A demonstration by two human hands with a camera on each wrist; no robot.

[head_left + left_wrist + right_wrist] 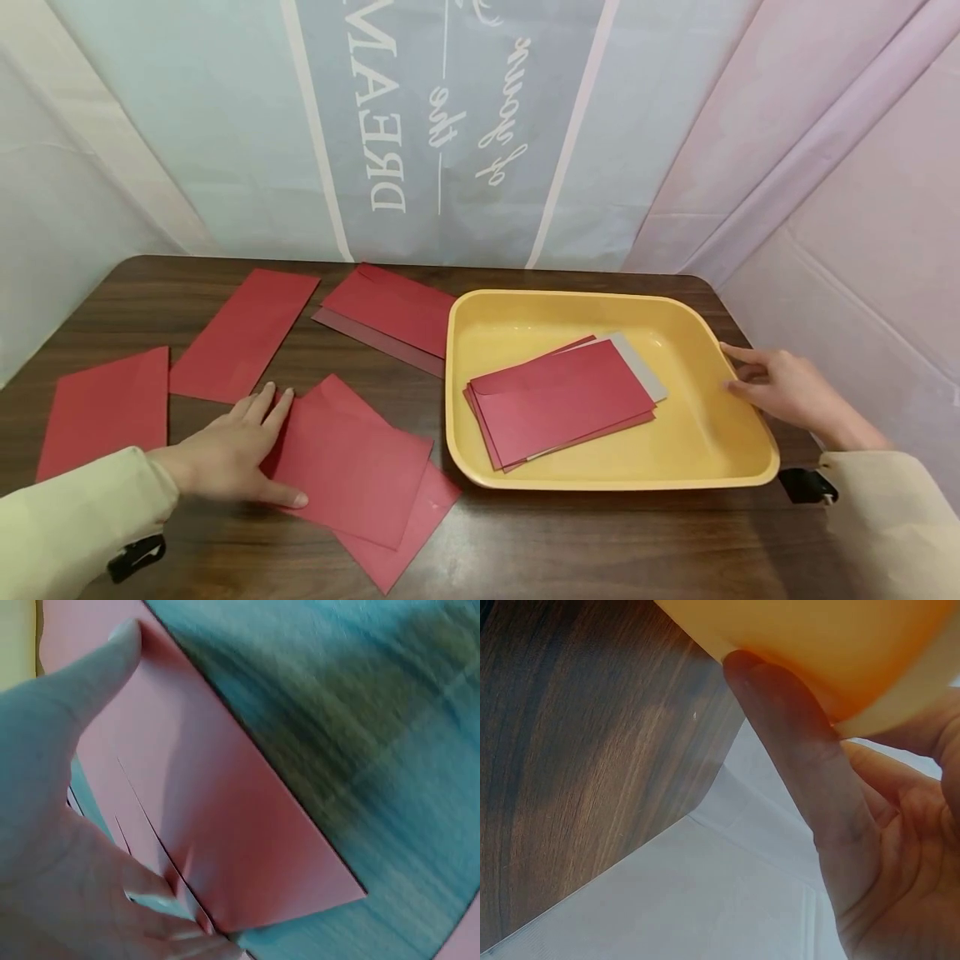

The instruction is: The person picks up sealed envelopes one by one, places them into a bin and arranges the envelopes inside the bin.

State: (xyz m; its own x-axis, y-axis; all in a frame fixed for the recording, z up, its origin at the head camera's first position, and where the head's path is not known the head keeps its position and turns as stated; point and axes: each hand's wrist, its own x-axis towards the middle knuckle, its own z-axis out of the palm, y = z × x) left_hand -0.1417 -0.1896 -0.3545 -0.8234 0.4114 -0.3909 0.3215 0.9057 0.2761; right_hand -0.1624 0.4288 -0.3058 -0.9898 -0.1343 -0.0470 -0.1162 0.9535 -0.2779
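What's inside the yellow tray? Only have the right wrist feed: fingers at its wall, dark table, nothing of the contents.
Observer: Head view shows a stack of red envelopes lying in the tray.
Operator: Copy. Left hand?
Observer: The left hand rests spread on a top envelope, on the table to the left of the tray.
Operator: Single envelope there, or overlapped?
Observer: Overlapped. The head view shows a lower envelope sticking out from beneath it.
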